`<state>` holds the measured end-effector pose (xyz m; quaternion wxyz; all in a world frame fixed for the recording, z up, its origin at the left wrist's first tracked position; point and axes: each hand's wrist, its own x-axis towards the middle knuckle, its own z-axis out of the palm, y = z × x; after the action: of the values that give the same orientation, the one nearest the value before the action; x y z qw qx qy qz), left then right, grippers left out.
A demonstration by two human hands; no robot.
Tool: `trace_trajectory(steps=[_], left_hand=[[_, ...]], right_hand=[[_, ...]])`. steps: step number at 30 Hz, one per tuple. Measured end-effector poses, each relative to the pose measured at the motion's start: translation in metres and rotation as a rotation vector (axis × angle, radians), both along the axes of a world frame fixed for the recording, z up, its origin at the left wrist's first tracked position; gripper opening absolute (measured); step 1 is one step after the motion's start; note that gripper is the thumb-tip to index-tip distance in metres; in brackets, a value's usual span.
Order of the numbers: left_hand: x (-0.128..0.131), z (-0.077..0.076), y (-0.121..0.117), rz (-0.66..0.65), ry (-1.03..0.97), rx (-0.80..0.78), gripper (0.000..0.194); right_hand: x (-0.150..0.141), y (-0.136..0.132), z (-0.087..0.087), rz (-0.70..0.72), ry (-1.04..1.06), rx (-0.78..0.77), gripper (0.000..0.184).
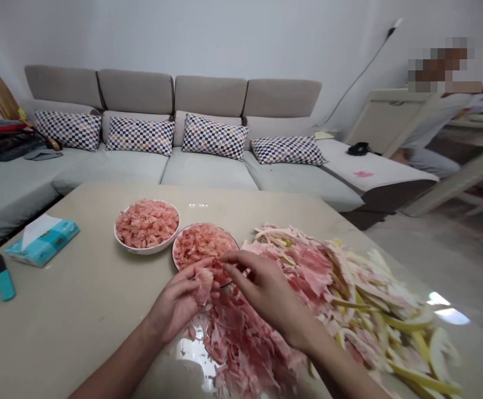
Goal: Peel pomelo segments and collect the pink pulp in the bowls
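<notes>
Over the table (pixel 87 288), the upturned left hand (pixel 178 305) pinched pulp (pixel 203 287); the right hand (pixel 264 285) arched palm-down, its grip unclear.

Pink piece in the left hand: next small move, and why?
Probably bring the right hand's fingertips to the pink piece and peel or pinch a bit free: the left hand holds it up, those fingertips are close by, and the dark-rimmed dish of pink bits sits just beyond. Their grip is unclear.
</notes>
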<state>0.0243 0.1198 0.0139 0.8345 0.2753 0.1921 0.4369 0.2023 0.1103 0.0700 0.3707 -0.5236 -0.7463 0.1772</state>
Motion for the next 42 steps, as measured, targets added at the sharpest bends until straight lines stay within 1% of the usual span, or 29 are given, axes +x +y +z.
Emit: trace_trajectory(steps=[2,4,6,8,12,15,19,21,23,24,26,28,31,34,38,40,42], left_hand=[[-0.001,0.002,-0.001,0.001,-0.044,-0.010,0.052],[-0.001,0.002,-0.002,-0.003,-0.049,-0.002,0.054],[-0.001,0.000,-0.003,-0.020,-0.025,0.030,0.056],[-0.001,-0.003,-0.004,-0.045,0.025,0.069,0.057],[-0.001,-0.008,-0.007,-0.068,0.144,0.129,0.061],[0.000,-0.009,-0.009,-0.009,0.207,0.224,0.063],[0.002,-0.009,-0.009,0.082,0.363,0.360,0.058],[0.004,-0.009,-0.009,0.113,0.439,0.401,0.055],[0.005,-0.010,-0.009,0.143,0.487,0.422,0.053],[0.005,-0.010,-0.009,0.150,0.497,0.424,0.052],[0.005,-0.010,-0.010,0.138,0.513,0.425,0.049],[0.005,-0.009,-0.010,0.119,0.557,0.458,0.044],[0.003,-0.007,-0.010,0.162,0.725,0.587,0.037],[0.001,-0.002,-0.009,0.216,0.874,0.705,0.037],[-0.001,0.006,-0.009,0.200,0.914,0.807,0.036],[-0.002,0.006,-0.009,0.208,0.933,0.836,0.036],[-0.003,0.000,-0.009,0.220,0.958,0.847,0.036]], right_hand=[[-0.001,-0.017,-0.002,0.016,0.031,0.002,0.014],[-0.004,-0.026,-0.006,0.023,0.048,0.021,0.016],[-0.009,-0.026,-0.011,0.033,0.044,0.064,0.022],[-0.015,-0.023,-0.016,0.062,-0.002,0.111,0.026],[-0.020,-0.017,-0.022,0.114,-0.104,0.182,0.020],[-0.017,-0.018,-0.023,0.104,-0.098,0.218,0.018],[-0.013,-0.021,-0.022,0.092,-0.126,0.206,0.016],[-0.013,-0.020,-0.024,0.103,-0.180,0.215,0.019],[-0.013,-0.019,-0.026,0.101,-0.259,0.264,0.026],[-0.012,-0.018,-0.028,0.094,-0.302,0.299,0.027],[-0.012,-0.016,-0.030,0.076,-0.366,0.352,0.022],[-0.013,-0.016,-0.030,0.061,-0.384,0.347,0.018],[-0.015,-0.016,-0.029,0.075,-0.384,0.311,0.019],[-0.017,-0.018,-0.028,0.094,-0.441,0.319,0.018],[-0.019,-0.018,-0.030,0.099,-0.469,0.348,0.017],[-0.022,-0.019,-0.031,0.103,-0.457,0.340,0.017],[-0.029,-0.021,-0.031,0.118,-0.430,0.334,0.016]])
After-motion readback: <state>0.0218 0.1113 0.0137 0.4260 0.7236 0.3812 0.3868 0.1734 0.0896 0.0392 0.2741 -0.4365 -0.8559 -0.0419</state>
